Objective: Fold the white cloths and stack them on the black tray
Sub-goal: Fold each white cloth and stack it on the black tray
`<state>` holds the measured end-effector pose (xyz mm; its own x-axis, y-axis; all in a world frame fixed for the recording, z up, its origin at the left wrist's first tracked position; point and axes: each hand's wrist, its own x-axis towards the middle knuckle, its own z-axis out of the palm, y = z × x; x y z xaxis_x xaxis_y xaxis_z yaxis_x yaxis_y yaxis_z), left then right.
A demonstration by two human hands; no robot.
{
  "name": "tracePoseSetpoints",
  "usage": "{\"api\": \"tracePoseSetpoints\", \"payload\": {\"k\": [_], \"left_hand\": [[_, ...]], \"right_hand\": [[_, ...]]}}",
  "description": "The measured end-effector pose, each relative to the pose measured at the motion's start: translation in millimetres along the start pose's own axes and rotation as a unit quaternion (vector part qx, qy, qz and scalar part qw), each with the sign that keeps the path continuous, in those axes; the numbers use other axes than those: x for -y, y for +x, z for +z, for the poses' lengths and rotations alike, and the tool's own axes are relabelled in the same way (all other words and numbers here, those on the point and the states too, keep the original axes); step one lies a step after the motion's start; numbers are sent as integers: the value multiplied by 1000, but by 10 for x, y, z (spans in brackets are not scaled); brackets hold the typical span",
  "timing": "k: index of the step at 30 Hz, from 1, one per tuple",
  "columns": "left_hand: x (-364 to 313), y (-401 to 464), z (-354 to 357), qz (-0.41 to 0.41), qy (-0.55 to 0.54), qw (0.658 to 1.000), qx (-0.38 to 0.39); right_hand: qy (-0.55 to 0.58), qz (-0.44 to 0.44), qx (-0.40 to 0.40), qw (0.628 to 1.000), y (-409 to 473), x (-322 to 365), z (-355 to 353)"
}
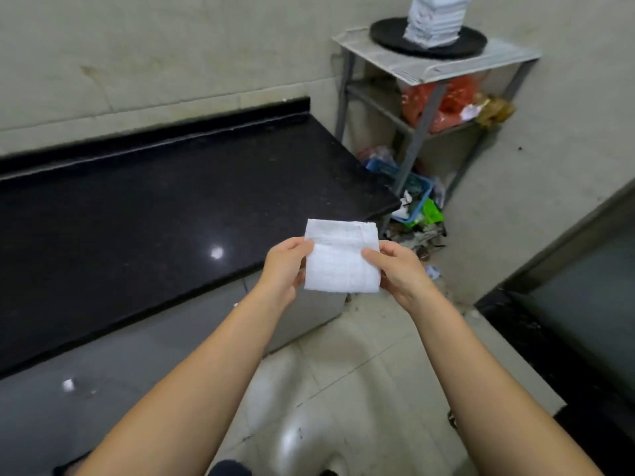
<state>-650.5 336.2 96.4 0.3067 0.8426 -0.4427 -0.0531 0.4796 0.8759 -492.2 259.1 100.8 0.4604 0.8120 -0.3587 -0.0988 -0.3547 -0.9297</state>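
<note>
A white cloth (342, 257), folded into a small square, hangs in the air between my hands, off the right end of the counter. My left hand (286, 266) pinches its left edge and my right hand (400, 266) pinches its right edge, thumbs on the front face. At the top right a round black tray (385, 34) sits on a small metal table, with a tall stack of folded white cloths (434, 20) on it; the stack's top is cut off by the frame.
A black stone counter (154, 207) runs along the wall at left. The metal table (446, 67) has orange bags on its lower shelf. A blue basket (412, 194) and litter lie on the floor beneath it. A dark ledge stands at right.
</note>
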Motion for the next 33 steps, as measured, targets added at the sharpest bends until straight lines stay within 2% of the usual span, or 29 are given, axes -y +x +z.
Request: {"api": "tracePoseSetpoints", "payload": {"k": [7, 11, 16, 24, 27, 33], "left_hand": [[-242, 604, 1337, 17, 41, 997, 56], [-587, 1099, 1891, 64, 43, 995, 69], [-1296, 1930, 2615, 167, 54, 982, 75], [-2547, 2994, 3583, 284, 66, 954, 74], [-2889, 3377, 3869, 294, 67, 951, 61], [-3533, 4163, 4489, 304, 61, 950, -23]], "right_hand": [[39, -29, -55, 997, 698, 284, -1135], [30, -76, -61, 995, 1302, 671, -1531], [-12, -151, -83, 985, 2270, 1502, -1956], [-99, -252, -90, 958, 3479, 2951, -2550], [-122, -291, -61, 947, 4076, 3352, -2726], [-165, -339, -18, 926, 5416, 4157, -2984]]}}
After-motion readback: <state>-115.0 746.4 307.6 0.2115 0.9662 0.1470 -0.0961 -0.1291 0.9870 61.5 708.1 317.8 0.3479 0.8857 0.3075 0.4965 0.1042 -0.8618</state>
